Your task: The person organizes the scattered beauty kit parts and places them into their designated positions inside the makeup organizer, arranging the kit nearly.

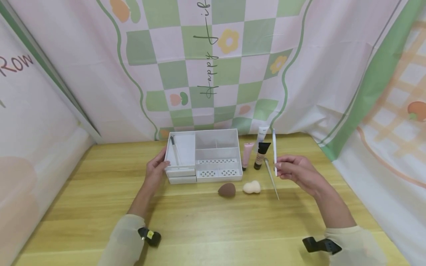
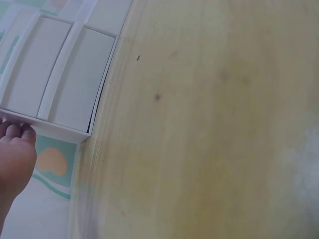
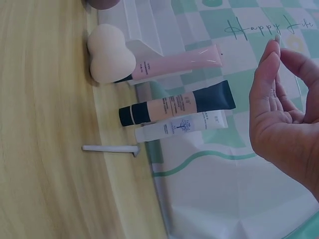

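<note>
At its left side, my left hand holds a white desktop organizer, thumb at the rim. In the left wrist view the bent fingers meet its side panel, beside two drawer fronts. My right hand pinches a slender white stick near its lower end, upright above the table; its kind I cannot tell. Just left of it lies a thin makeup brush. Inside the organizer's left top section lies a slim dark-tipped stick.
Right of the organizer stand a pink tube, a black-and-beige tube and a white tube. In front are a brown makeup sponge and a cream one. A patterned curtain hangs behind the wooden table.
</note>
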A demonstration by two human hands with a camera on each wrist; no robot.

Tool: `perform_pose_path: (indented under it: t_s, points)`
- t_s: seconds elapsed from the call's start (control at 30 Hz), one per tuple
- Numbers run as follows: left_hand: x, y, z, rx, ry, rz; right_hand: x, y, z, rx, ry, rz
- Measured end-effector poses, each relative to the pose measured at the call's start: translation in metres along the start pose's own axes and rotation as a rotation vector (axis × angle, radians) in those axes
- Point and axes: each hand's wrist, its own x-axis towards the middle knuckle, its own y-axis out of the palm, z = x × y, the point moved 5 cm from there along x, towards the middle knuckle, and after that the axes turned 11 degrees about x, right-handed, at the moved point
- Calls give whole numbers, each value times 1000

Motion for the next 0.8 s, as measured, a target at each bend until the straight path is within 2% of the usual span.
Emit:
perform_pose_path:
  t_s: [0.8]
  points:
    - [0, 0, 0, -3, -5, -7, 9, 36, 6, -81, -19, 81]
